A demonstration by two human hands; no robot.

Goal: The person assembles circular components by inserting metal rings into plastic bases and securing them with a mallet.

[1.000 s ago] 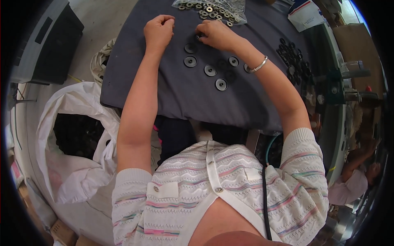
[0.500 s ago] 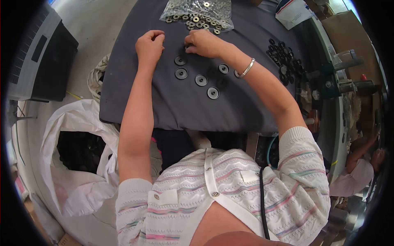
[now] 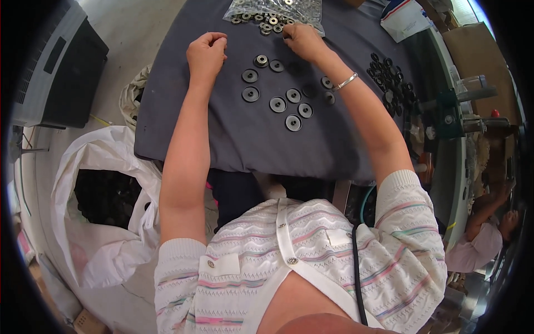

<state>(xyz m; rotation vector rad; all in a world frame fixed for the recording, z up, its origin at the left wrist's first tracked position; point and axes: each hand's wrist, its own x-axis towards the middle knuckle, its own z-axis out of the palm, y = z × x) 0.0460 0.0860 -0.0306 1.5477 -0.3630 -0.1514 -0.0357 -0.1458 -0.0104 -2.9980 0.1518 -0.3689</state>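
From my end I see the two hands apart, both over a table [image 3: 233, 145] covered in dark grey cloth. The left hand [image 3: 207, 58] is on the left, its fingers loosely curled with the thumb near them; from this angle I cannot tell whether they close on anything. The right hand [image 3: 305, 42], with a silver bracelet [image 3: 347, 81] at its wrist, is farther right, fingers bent down at the near edge of a clear plastic bag [image 3: 307, 10] of metal rings [image 3: 273, 20]. Its fingertips are right beside the rings, but I cannot tell whether they are clamped on one. Several black discs [image 3: 277, 104] lie spread out on the cloth, nearer than the hands and mostly between the two forearms. The far left disc [image 3: 256, 64] has a small metal ring [image 3: 261, 59] on top of its middle; others have bare middles with a small dark centre. Well to the right I have a pile of black round pieces [image 3: 392, 83], and beyond it a white packet [image 3: 405, 25]. Left of the table, a white sack [image 3: 108, 267] stands open with dark pieces [image 3: 108, 197] inside, nearer than a black and grey bin [image 3: 72, 78].
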